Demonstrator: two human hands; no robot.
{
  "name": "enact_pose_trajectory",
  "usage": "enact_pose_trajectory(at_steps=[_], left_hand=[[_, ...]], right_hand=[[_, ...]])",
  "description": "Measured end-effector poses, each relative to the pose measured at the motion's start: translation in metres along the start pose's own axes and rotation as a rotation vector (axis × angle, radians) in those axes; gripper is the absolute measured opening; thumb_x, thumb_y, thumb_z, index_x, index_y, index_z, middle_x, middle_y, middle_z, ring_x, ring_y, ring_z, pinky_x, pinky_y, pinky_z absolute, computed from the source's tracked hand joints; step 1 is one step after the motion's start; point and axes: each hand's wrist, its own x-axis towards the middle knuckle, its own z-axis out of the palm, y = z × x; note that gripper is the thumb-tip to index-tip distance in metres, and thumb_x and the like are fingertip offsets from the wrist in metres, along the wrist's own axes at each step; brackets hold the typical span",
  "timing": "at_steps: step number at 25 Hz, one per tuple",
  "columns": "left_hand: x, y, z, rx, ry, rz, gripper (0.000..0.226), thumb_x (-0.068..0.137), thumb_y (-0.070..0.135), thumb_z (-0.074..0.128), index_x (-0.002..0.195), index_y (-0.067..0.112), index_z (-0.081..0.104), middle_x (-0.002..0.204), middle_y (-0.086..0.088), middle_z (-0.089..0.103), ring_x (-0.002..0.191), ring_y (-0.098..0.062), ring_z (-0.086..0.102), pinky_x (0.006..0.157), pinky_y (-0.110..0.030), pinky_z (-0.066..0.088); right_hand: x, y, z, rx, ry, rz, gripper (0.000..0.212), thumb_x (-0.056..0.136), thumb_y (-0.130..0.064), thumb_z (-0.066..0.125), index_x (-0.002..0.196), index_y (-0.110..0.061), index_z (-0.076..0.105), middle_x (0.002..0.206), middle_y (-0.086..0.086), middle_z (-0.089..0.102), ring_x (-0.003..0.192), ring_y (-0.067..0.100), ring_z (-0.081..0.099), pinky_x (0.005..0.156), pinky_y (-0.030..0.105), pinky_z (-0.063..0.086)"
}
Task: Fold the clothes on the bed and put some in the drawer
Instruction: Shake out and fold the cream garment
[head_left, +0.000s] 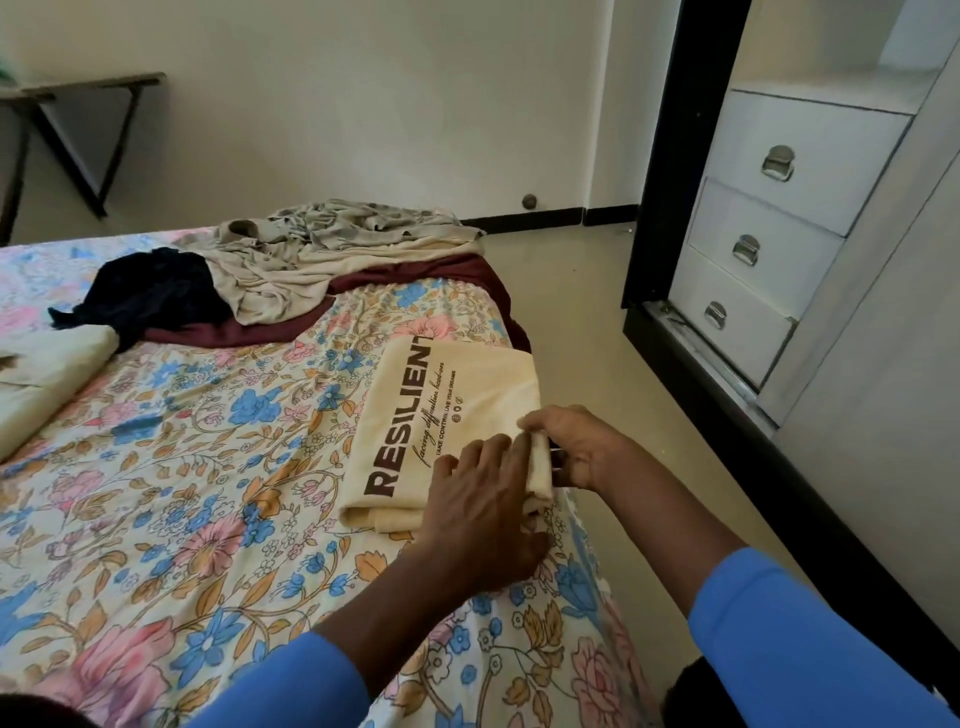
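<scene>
Blue sleeves (291, 680) come in from the bottom of the view, at 6 and 5 o'clock. Both hands meet at about 4 o'clock from the centre, at the right edge of the bed (182, 493). There lies the cream T-shirt (457, 410), with the word RESILIENT printed on it, already folded into a neat rectangle. The left hand (483, 509) lies flat on its near end, fingers straight and close together, pressing the cloth down. The right hand (576, 447) has its fingers curled around the shirt's right edge and pinches the layers together. I think this fold is being finished, or the shirt is about to be lifted.

By my judgement the task is in its first half. One shirt is folded. At 9 o'clock, at the left border, lies a cream folded piece (47, 374); I cannot tell if it is clothing or bedding. At 11 to 12 o'clock, on the far end of the bed, a heap is not yet folded: a black garment (150, 291), a beige patterned garment (311, 254) and a maroon cloth (415, 275) under them. The white drawers (769, 208) at 2 o'clock, across the floor, appear closed, so the putting away seems to remain.
</scene>
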Motion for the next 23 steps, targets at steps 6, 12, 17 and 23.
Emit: enact_pose_trajectory(at_steps=[6, 12, 17, 23], left_hand=[[0.014, -0.029, -0.001, -0.242, 0.298, -0.107, 0.08, 0.096, 0.025, 0.069, 0.163, 0.017, 0.026, 0.129, -0.007, 0.067, 0.091, -0.016, 0.065, 0.077, -0.03, 0.054], [0.042, -0.094, -0.126, -0.847, 0.358, -0.129, 0.017, 0.093, 0.013, 0.072, 0.107, 0.023, 0.072, 0.091, 0.011, 0.073, 0.086, 0.001, 0.069, 0.073, -0.018, 0.054], [0.031, -0.156, -0.187, -1.488, 0.284, -0.495, 0.021, 0.095, 0.004, 0.066, 0.115, 0.006, 0.07, 0.098, -0.013, 0.079, 0.091, -0.031, 0.076, 0.066, -0.036, 0.064], [-0.01, -0.236, -0.07, -1.263, 0.079, -0.955, 0.034, 0.092, 0.012, 0.075, 0.123, -0.001, 0.065, 0.109, -0.023, 0.073, 0.094, -0.037, 0.072, 0.08, -0.045, 0.061]], right_hand=[[-0.003, -0.005, 0.006, 0.456, -0.17, -0.036, 0.015, 0.097, -0.009, 0.058, 0.108, -0.001, 0.065, 0.096, 0.018, 0.069, 0.081, 0.029, 0.069, 0.077, 0.041, 0.061], [0.01, 0.007, 0.023, -0.149, 0.208, -0.54, 0.093, 0.082, -0.028, 0.082, 0.158, -0.03, 0.029, 0.154, 0.009, 0.04, 0.137, 0.028, 0.046, 0.108, 0.051, 0.048], [0.008, -0.03, 0.04, 0.169, 0.203, -0.751, 0.07, 0.091, -0.034, 0.078, 0.152, -0.028, 0.042, 0.142, 0.0, 0.056, 0.122, 0.018, 0.059, 0.102, 0.043, 0.054], [0.038, -0.048, 0.073, -0.277, 0.216, -0.521, 0.052, 0.083, -0.058, 0.076, 0.123, -0.025, 0.068, 0.12, -0.007, 0.063, 0.112, 0.021, 0.063, 0.097, 0.038, 0.051]])
